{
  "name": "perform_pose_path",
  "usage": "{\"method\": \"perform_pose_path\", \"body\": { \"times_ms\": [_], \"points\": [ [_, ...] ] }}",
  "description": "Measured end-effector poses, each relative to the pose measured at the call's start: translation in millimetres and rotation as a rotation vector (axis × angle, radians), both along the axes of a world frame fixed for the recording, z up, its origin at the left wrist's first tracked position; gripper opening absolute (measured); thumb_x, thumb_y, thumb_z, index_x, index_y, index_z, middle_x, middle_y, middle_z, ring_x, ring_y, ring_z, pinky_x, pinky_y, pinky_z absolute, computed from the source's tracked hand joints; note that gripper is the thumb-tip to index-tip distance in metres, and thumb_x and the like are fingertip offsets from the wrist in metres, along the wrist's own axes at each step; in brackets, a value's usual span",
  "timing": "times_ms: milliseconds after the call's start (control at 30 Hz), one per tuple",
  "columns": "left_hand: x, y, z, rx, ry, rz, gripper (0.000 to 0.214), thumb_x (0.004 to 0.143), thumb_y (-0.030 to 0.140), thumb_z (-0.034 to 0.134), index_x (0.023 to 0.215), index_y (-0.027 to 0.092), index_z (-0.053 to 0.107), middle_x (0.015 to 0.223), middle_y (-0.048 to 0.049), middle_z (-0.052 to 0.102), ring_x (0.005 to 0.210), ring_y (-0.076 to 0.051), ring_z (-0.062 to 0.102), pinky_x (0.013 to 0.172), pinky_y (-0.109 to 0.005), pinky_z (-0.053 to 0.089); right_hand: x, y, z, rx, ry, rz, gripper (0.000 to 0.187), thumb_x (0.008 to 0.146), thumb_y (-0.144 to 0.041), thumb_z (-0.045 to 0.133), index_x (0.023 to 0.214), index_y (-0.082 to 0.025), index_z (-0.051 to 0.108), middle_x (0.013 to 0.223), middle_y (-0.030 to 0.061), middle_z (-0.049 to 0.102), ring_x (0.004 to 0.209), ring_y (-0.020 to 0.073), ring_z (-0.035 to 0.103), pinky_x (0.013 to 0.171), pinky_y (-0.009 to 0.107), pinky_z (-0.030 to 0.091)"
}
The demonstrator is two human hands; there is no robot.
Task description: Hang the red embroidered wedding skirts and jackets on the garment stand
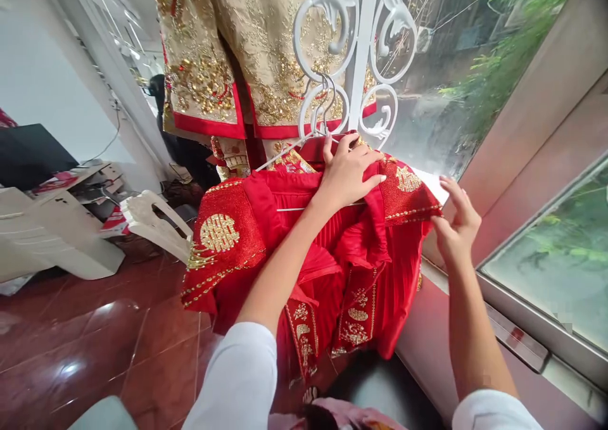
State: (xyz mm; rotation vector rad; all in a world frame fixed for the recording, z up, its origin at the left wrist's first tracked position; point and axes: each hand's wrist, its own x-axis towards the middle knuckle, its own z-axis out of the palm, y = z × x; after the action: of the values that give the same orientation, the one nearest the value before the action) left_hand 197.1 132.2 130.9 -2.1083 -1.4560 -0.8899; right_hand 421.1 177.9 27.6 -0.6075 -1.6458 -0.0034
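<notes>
A red garment point(323, 265) with gold embroidery hangs in front of white scrolled metalwork point(363, 56), below two metal hooks point(326, 83) close together. The person's left hand point(346, 173) lies across the top of the garment near the collar, just under the hooks; its fingers point(372, 158) are spread, and whether they pinch any cloth cannot be told. The right hand point(458, 224) is at the garment's right shoulder edge, forefinger raised and thumb apart from it, the thumb tip at the gold-trimmed border. A thin white bar point(289, 209) crosses the garment's open neck area. Behind hangs a cream garment point(266, 50) with gold beading and a red hem. A window point(427, 126) stands at right, and a white chair point(156, 224) at left on red floor tiles point(161, 328).
</notes>
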Motion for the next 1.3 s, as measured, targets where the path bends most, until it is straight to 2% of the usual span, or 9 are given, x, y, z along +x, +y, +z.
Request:
{"method": "perform_pose_path", "body": {
  "times_ms": [100,267,433,567,767,867,967,1167,1300],
  "points": [
    [-14,-3,5.2,-0.080,0.108,-0.084,0.054,0.078,0.043,0.063,0.130,0.028,0.052,0.128,-0.0087,0.055,0.136,-0.035,0.025,0.111,-0.064,0.000,24,22,-18.5,-0.170,-0.234,0.049,0.083,0.069,-0.019,0.058,0.147,-0.026,0.031,0.149,0.0048,0.035,0.139,0.0276,0.030,0.114,0.048,0.026],
    [-23,-1,4.8,-0.140,0.252,-0.102,0.097,0.057,0.053,0.079,0.141,0.029,0.037,0.136,-0.0126,0.045,0.138,-0.044,0.015,0.108,-0.069,-0.004,25,34,-15.0,-0.162,-0.004,-0.132,0.057,0.068,-0.009,0.040,0.117,-0.021,0.065,0.113,0.0025,0.068,0.103,0.0216,0.065,0.093,0.037,0.050],
    [-16,3,-1.0,-0.083,0.280,0.022,0.098,0.059,0.047,0.079,0.143,0.030,0.033,0.137,-0.0139,0.044,0.137,-0.044,0.018,0.107,-0.071,-0.002,40,-26,28.3,0.047,0.057,-0.361,0.068,0.062,0.000,0.037,0.111,-0.034,0.070,0.099,-0.0015,0.071,0.093,0.0228,0.068,0.080,0.033,0.053],
    [-13,1,-1.1,-0.065,0.252,0.030,0.090,0.063,0.041,0.078,0.142,0.031,0.035,0.133,-0.0130,0.047,0.136,-0.043,0.020,0.108,-0.070,-0.001,18,-83,9.7,0.132,-0.202,-0.440,0.078,0.071,-0.001,0.039,0.134,-0.045,0.046,0.113,-0.0054,0.066,0.099,0.0251,0.066,0.075,0.037,0.056],
    [-17,-1,-0.7,-0.071,0.250,-0.048,0.073,0.066,0.035,0.076,0.133,0.037,0.048,0.139,-0.0085,0.043,0.138,-0.043,0.017,0.108,-0.071,0.000,-21,-81,-54.4,-0.369,-0.461,-0.185,0.058,0.080,-0.018,0.051,0.136,-0.034,0.049,0.118,0.0046,0.065,0.082,0.0240,0.069,0.056,0.031,0.054],
    [-22,1,-0.5,-0.065,0.236,-0.092,0.040,0.076,0.037,0.068,0.116,0.038,0.062,0.139,-0.0030,0.046,0.139,-0.038,0.017,0.109,-0.068,-0.002,-13,-64,-49.2,-0.496,-0.233,0.089,0.043,0.084,-0.030,0.055,0.126,-0.028,0.058,0.105,0.0043,0.070,0.085,0.0205,0.068,0.070,0.033,0.056],
    [-24,-1,-1.1,-0.051,0.193,-0.100,0.019,0.081,0.040,0.060,0.096,0.033,0.070,0.133,-0.0012,0.053,0.138,-0.033,0.023,0.112,-0.063,0.002,-8,-45,-34.4,-0.408,0.133,-0.036,0.029,0.086,-0.034,0.053,0.107,-0.021,0.068,0.100,0.0069,0.071,0.089,0.0194,0.066,0.078,0.035,0.053],
    [4,-20,-26.9,0.130,-0.091,0.174,0.032,0.084,0.050,0.051,0.083,0.023,0.067,0.114,-0.0091,0.061,0.116,-0.032,0.044,0.100,-0.054,0.028,-40,-7,-39.5,-0.378,0.117,0.007,0.040,0.079,-0.037,0.061,0.115,-0.018,0.061,0.114,0.0098,0.064,0.102,0.0211,0.058,0.093,0.042,0.045],
    [20,-21,-48.1,0.054,-0.128,0.188,0.040,0.090,0.046,0.044,0.067,0.018,0.061,0.093,-0.0098,0.062,0.098,-0.028,0.051,0.088,-0.048,0.034,-51,-3,-36.8,-0.528,0.241,0.160,0.028,0.083,-0.042,0.054,0.094,-0.017,0.062,0.088,0.0040,0.066,0.077,0.0157,0.059,0.071,0.030,0.048]
  ]
}}
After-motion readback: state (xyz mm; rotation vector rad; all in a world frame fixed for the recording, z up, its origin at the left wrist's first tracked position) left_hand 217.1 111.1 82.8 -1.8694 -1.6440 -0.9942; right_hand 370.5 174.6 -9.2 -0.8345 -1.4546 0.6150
